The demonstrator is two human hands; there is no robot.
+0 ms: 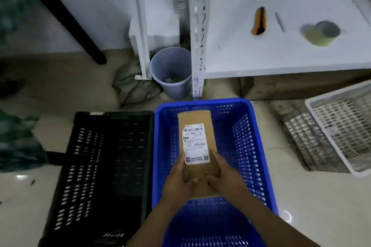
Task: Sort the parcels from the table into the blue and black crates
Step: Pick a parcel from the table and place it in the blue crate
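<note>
The brown parcel (194, 118) with a white label lies flat, label up, over the blue crate (244, 138). The black crate (100, 146) stands just beside it, on the left.

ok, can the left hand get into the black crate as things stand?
Probably yes: the black crate sits open just beside the blue crate, nothing above it. But the left hand is busy gripping the parcel.

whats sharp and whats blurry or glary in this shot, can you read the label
Head view: dim overall. The label on the parcel is sharp enough for the barcode and large code, not the fine print. The tape roll and the left edge are blurred. There are small glare spots on the floor, and the black crate interior is lost in shadow.
</note>
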